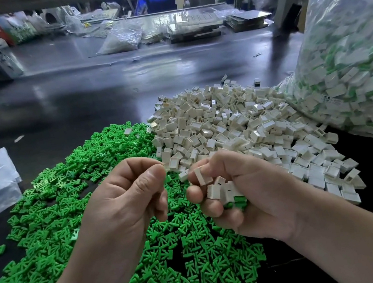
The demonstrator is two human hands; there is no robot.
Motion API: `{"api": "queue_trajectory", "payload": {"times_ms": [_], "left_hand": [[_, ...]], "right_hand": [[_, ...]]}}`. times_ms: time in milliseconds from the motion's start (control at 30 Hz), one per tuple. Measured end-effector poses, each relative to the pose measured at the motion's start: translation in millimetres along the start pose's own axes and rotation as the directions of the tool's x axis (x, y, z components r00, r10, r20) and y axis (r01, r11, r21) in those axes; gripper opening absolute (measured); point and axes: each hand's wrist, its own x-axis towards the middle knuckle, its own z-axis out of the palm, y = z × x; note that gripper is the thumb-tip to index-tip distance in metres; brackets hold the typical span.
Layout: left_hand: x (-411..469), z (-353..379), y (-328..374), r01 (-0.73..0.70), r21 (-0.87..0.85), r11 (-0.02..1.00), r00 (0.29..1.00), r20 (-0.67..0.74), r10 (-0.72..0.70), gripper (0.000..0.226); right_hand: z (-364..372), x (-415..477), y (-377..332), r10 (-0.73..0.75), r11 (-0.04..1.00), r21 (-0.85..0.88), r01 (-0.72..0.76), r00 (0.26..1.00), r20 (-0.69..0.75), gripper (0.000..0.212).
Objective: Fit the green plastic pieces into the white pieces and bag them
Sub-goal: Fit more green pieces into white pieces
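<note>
Pinching one white piece between thumb and forefinger, the right hand cups more in its curled fingers above the green pieces. The left hand curls beside it, thumb on forefinger; its contents cannot be told.

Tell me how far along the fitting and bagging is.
Done: the bag at right is packed with fitted pieces. In hand: the right hand grips several white pieces, some showing green; the left hand curls beside it. Left: big green pile and white pile, both loose.
</note>
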Motion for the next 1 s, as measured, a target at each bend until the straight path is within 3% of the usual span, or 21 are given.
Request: {"api": "queue_trajectory", "payload": {"times_ms": [167, 267, 433, 600, 733, 900, 1000], "left_hand": [[-2.3, 5.7, 1.5, 0.024, 0.004, 1.000, 1.000, 0.008, -0.024, 0.007], [-3.6, 5.2, -0.8, 0.026, 0.062, 0.998, 1.000, -0.001, -0.026, 0.009], [-4.1, 4.3, -2.8, 0.002, 0.158, 0.987, 1.000, 0.012, -0.004, 0.027], [-5.8, 4.7, -1.9, -0.026, 0.247, 0.969, 0.999, 0.036, 0.017, 0.022], [-6.7, 8.7, 0.8, 0.006, 0.192, 0.981, 0.999, 0.030, -0.012, 0.014], [-8.2, 10.7, 0.9, -0.004, 0.220, 0.975, 1.000, 0.025, -0.002, 0.016], [-8.3, 8.6, 1.5, -0.023, 0.320, 0.947, 0.999, 0.042, 0.010, 0.014]], "right_hand": [[7.5, -2.2, 4.0, -0.085, 0.943, -0.326, 0.070, 0.996, -0.033, 0.006], [9.4, -4.7, 6.2, -0.157, 0.886, -0.447, 0.122, 0.987, -0.041, 0.012], [9.1, -6.8, 6.9, -0.273, 0.751, -0.633, 0.190, 0.961, -0.036, 0.017], [7.2, -8.8, 7.0, -0.360, 0.706, -0.660, 0.255, 0.933, -0.025, 0.016], [5.6, -8.6, 7.9, -0.433, 0.679, -0.659, 0.324, 0.902, -0.003, 0.015], [2.5, -6.8, 7.6, -0.397, 0.715, -0.622, 0.319, 0.918, 0.014, 0.009], [2.1, -7.8, 5.6, -0.371, 0.676, -0.682, 0.280, 0.929, 0.014, 0.010]]}}
